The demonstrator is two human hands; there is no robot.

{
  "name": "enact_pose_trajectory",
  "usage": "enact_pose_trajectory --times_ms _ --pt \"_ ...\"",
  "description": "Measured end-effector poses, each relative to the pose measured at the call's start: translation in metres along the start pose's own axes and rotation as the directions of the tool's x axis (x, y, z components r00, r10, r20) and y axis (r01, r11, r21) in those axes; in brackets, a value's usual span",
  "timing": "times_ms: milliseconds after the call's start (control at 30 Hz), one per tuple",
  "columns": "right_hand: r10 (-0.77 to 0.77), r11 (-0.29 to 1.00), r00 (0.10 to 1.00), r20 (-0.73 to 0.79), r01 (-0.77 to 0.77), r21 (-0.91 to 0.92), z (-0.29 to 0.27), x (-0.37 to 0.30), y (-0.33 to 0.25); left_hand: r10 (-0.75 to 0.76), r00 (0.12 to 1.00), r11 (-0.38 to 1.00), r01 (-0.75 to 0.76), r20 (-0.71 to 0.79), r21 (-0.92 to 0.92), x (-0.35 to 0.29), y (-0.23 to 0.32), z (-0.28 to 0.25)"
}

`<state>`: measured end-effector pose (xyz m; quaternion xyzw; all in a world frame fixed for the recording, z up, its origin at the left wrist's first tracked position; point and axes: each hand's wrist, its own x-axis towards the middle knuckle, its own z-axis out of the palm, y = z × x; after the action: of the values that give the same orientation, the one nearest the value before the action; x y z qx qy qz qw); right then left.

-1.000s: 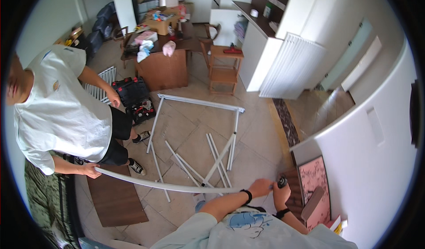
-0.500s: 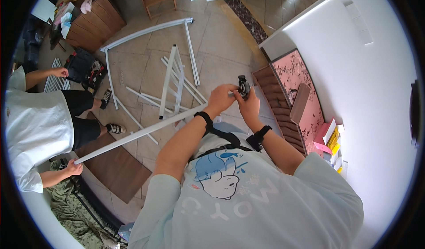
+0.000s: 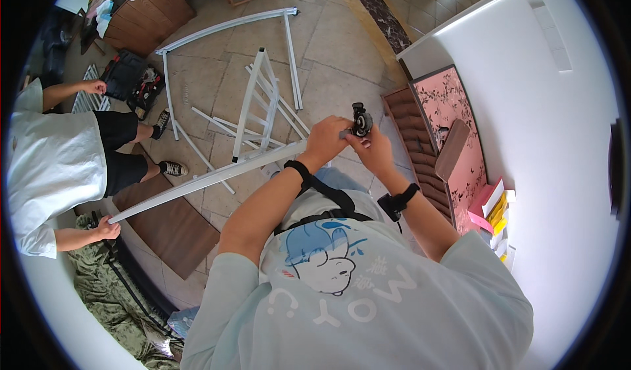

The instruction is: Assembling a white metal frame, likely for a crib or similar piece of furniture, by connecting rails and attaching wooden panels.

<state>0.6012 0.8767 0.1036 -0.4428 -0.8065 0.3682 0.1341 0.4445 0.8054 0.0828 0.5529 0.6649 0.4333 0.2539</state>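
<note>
At the left edge, a co-worker in a white T-shirt [image 3: 56, 160] grips one end of a long white bar [image 3: 217, 176], which slants from the lower left up to the frame's centre. Above it, an open black tool case [image 3: 123, 75] lies upper left; below it is a brown board [image 3: 172, 224]. White bars forming an open-sided frame [image 3: 227, 29] lie on the tiled floor, upper centre. At centre, the person's left hand [image 3: 328, 140] is closed around the bar's other end. Just beside it, the right hand [image 3: 373, 152] grasps a black caster [image 3: 362, 124]; whether this is attached is unclear. Farther right stands a pink floral panel [image 3: 442, 87].
</note>
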Motion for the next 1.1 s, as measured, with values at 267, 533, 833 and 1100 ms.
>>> enact_pose_trajectory --times_ms 267,533,833,1100 --pt "0.063 0.974 0.868 0.492 -0.161 0.16 -0.051 0.047 0.027 -0.059 0.998 0.996 0.06 0.014 -0.062 0.0 0.002 -0.002" --pt "0.114 0.819 0.911 0.397 -0.312 0.481 -0.017 0.042 0.037 -0.034 0.999 0.998 0.033 -0.026 -0.055 0.002 0.007 -0.002" --pt "0.303 0.942 0.948 -0.097 -0.282 0.185 0.022 0.015 0.036 0.053 0.997 0.993 -0.058 -0.054 -0.106 -0.002 -0.009 0.002" --pt "0.333 0.735 0.941 0.054 -0.295 0.61 0.016 0.021 0.024 0.056 0.997 0.992 -0.05 0.052 -0.113 0.003 -0.029 0.008"
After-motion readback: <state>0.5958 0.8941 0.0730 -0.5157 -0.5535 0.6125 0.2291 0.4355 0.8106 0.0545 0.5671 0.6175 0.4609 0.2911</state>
